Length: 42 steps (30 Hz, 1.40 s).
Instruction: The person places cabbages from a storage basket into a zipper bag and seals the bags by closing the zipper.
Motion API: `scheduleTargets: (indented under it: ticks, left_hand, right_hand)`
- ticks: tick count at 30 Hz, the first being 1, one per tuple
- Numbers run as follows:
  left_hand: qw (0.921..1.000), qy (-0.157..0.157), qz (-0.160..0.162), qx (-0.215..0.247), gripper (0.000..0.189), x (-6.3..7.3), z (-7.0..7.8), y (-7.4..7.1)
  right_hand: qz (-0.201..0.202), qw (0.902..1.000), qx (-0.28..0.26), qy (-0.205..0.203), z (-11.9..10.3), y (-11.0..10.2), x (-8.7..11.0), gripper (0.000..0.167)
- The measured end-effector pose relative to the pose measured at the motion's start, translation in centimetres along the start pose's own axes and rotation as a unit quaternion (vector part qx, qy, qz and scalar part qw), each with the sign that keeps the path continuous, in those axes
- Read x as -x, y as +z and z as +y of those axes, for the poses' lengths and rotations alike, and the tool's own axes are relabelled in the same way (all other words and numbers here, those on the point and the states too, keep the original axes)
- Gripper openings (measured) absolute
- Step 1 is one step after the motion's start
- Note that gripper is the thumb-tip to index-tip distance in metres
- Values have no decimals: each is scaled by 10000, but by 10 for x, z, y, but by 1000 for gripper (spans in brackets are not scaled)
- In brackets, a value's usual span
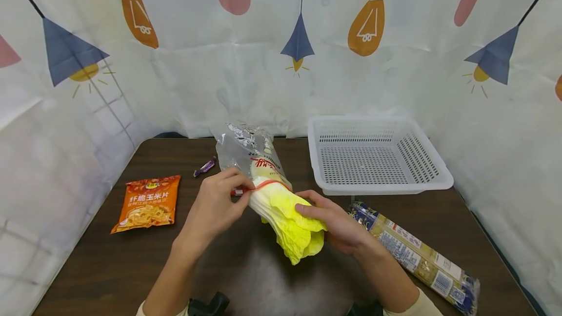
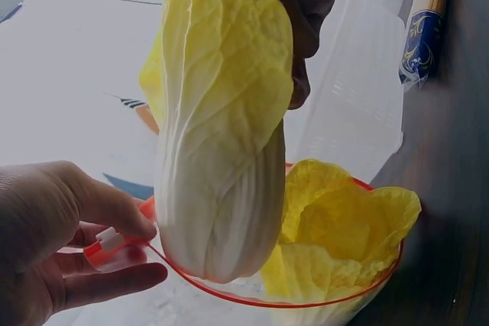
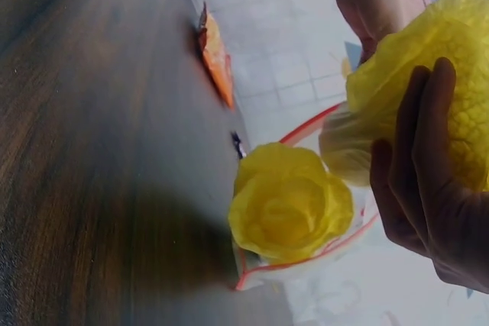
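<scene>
My right hand (image 1: 338, 223) grips a napa cabbage (image 1: 291, 218) by its yellow leafy end, thumb on top. The cabbage's white base points away, at the red-rimmed mouth of a clear plastic bag (image 1: 232, 148). My left hand (image 1: 219, 204) pinches the bag's red edge beside a small slider (image 2: 107, 242), which shows in the left wrist view. Inside the bag lies a second napa cabbage (image 3: 286, 204), its yellow leaves facing the opening. In the left wrist view the held cabbage's base overlaps the bag's rim.
A white plastic basket (image 1: 382, 191) stands at the back right. The long packet of noodles (image 1: 417, 255) lies slanted to the right of my right hand. On the left are an orange snack bag (image 1: 149, 204) and a small purple wrapped candy (image 1: 205, 166). A printed curtain (image 1: 263, 87) hangs behind the table.
</scene>
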<state>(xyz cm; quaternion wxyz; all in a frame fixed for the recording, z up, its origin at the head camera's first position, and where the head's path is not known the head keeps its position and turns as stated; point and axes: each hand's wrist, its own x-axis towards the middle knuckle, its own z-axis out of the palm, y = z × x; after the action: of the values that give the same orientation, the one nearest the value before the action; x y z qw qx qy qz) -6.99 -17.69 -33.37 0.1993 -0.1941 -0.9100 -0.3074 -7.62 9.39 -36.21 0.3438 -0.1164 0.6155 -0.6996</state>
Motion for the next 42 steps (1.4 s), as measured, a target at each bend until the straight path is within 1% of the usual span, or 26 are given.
scheduleTargets:
  ticks: [5, 12, 15, 21, 25, 28, 31, 34, 38, 42]
  left_hand:
    - [10000, -9, 19, -38, 17, 0, 1, 0]
    - [9996, 175, 140, -162, 18, 0, 0, 2]
    - [9995, 214, 142, -176, 19, 1, -1, 3]
    - [9994, 278, 215, -34, 20, 1, -3, 3]
    - [9989, 324, 324, 33, 19, 0, -3, 2]
    - [9987, 359, 353, 90, 18, -1, -4, 3]
    - [9985, 429, 318, 150, 18, -1, -3, 5]
    - [9983, 510, 211, 184, 19, -1, -3, 9]
    - [9982, 558, 123, 166, 20, -1, -2, 11]
    - [9978, 642, 142, 91, 20, 0, -1, 11]
  right_hand:
    - [111, 9994, -313, 100, 0, 2, 0, 51]
    - [175, 9986, -499, 59, 4, 3, -2, 52]
    - [149, 9975, -686, 55, 7, 4, -4, 51]
    - [138, 9913, -1309, 57, 10, 4, -5, 49]
    - [241, 9879, -1534, 38, 10, 4, -6, 47]
    - [366, 9891, -1424, -20, 10, 5, -7, 47]
    - [403, 9935, -1058, -104, 10, 7, -9, 53]
    - [405, 9962, -755, -180, 11, 8, -11, 61]
    - [390, 9964, -718, -220, 10, 9, -13, 63]
    - [430, 9963, -728, -160, 8, 10, -14, 63]
